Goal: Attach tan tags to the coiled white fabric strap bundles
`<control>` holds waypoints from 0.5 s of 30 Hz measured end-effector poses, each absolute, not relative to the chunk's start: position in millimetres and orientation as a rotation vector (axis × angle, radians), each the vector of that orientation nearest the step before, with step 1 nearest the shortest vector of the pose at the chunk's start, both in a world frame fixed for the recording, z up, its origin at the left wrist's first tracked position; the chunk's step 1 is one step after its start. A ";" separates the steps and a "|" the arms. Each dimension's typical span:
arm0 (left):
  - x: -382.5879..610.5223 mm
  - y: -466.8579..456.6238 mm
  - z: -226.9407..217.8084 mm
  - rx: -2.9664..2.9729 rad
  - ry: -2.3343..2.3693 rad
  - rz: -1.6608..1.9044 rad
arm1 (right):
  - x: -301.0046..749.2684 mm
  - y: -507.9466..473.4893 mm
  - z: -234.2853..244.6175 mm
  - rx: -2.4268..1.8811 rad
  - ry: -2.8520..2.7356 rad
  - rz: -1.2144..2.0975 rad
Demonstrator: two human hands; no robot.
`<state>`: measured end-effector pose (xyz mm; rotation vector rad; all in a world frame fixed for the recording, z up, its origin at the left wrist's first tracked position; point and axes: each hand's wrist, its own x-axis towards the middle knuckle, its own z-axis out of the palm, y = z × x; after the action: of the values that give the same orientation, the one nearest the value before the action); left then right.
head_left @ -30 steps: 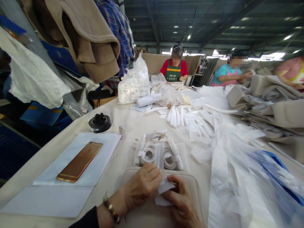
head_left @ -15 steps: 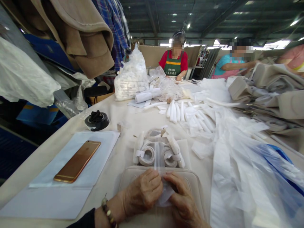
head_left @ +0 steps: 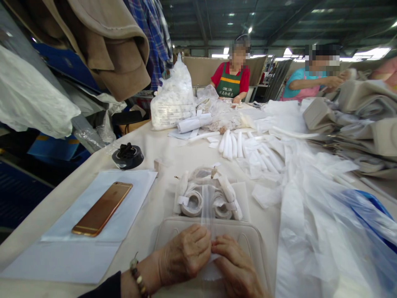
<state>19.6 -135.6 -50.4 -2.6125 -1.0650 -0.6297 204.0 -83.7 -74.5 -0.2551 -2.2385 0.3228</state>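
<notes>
Here, seen from a head-worn camera, a person's two hands meet at the bottom of the view. The left hand (head_left: 186, 254) and the right hand (head_left: 237, 269) pinch a narrow clear plastic strip (head_left: 207, 211) between them, fingers (head_left: 201, 238) closed together on its lower end. The strip rises away from the hands, probably pulled taut so it can be worked with both thumbs. Both hands rest on a beige padded piece (head_left: 248, 240), which lies flat on the tabletop (head_left: 173, 155) directly in front of the person, likely as a steady base. A beaded bracelet (head_left: 138, 277) circles the left wrist.

Just beyond the padded piece sits a small heap of white coiled bands (head_left: 194, 203); at least two coils show, the rest overlap too much to count. To the left, one gold phone (head_left: 102, 209) lies face down on a sheet of white paper (head_left: 136, 186), kept within reach but away from the work. One black tape roll (head_left: 127, 156) sits behind it. Farther back are one bulging clear bag (head_left: 173, 101) and a row of about five white rolled pieces (head_left: 231, 145). Loose plastic sheeting (head_left: 310, 207) spreads along the right side.

Two other people are plainly visible at the far end, one in a green apron (head_left: 230, 85), one in a teal shirt (head_left: 297, 82). A tan coat (head_left: 108, 41) hangs upper left.
</notes>
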 end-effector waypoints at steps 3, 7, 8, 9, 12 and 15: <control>17.7 -137.2 -40.4 -2.731 -1.164 -0.633 | 203.8 -82.9 -75.9 -0.252 -2.265 0.309; 17.9 -135.1 -24.1 -2.840 -1.412 -0.752 | 203.8 -84.3 -75.5 -0.276 -2.284 0.312; 18.9 -133.8 -22.8 -2.811 -1.446 -0.798 | 204.1 -84.9 -74.7 -0.282 -2.290 0.313; 20.2 -132.5 -23.3 -2.768 -1.463 -0.835 | 204.3 -85.5 -73.7 -0.283 -2.299 0.317; 23.7 -129.9 -33.0 -2.659 -1.459 -0.867 | 205.0 -86.6 -70.5 -0.271 -2.321 0.352; 24.5 -130.2 -44.7 -2.600 -1.478 -0.918 | 205.2 -86.7 -70.2 -0.241 -2.314 0.400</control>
<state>24.5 -130.2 -44.7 -2.5998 -1.4777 -0.9176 205.2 -86.7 -70.2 -0.2408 -2.3137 0.4001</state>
